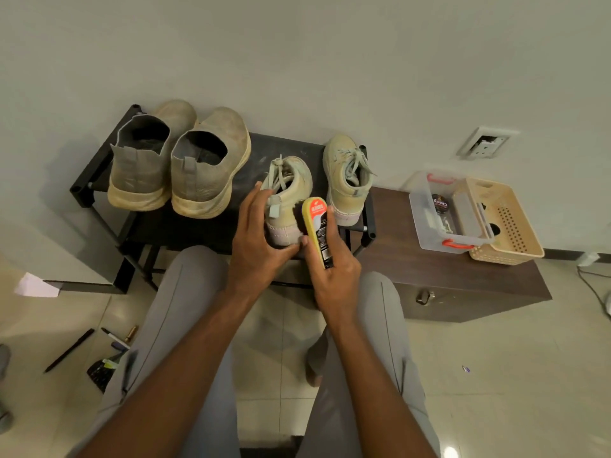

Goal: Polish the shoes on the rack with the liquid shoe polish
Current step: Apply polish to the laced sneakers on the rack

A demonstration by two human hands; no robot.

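Left hand (254,239) grips heel of small pale-green lace-up sneaker (287,200), fingers curled round its back and sole, at front edge of black metal shoe rack (99,173). Right hand (334,262) wraps round yellow liquid shoe polish bottle with orange label (316,226), bottle tip against sneaker's heel side (contact point hidden). Matching pale-green sneaker (347,180) stands just beside on rack. Pair of grey knit slip-on shoes with cream soles (178,166) at rack's left. Clear plastic box with red handles (446,213) and beige perforated basket (506,223) sit on dark wooden bench (429,282).
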